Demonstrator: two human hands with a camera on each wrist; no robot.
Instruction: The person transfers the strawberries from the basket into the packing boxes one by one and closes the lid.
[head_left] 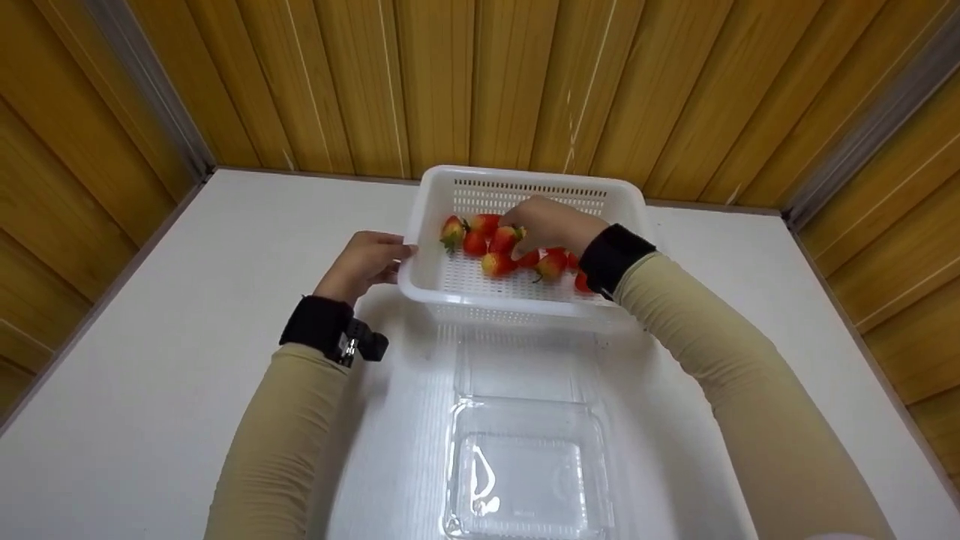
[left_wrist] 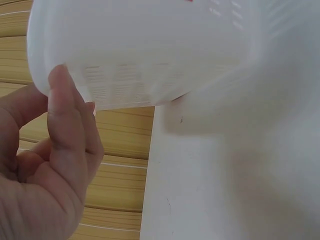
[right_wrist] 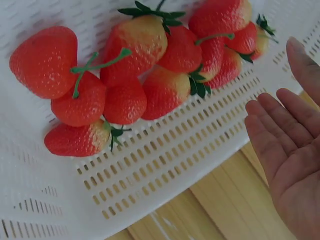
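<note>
A white perforated plastic basket [head_left: 517,303] stands at the back of the table, holding several red strawberries [head_left: 504,239] with green leaves, some pale yellow near the top. My left hand [head_left: 367,261] pinches the basket's left rim between thumb and fingers, as the left wrist view shows at the basket wall [left_wrist: 150,45]. Inside the basket, my right hand [head_left: 559,223] reaches down over the strawberries from the right. In the right wrist view its fingers [right_wrist: 272,117] are extended and parted from the thumb, with nothing between them, beside the row of strawberries [right_wrist: 165,92].
A clear plastic clamshell box [head_left: 525,480] lies opened on the white table [head_left: 187,360] in front of the basket, its lid [head_left: 525,367] toward the basket. Yellow wood-panelled walls [head_left: 510,82] rise behind and at both sides.
</note>
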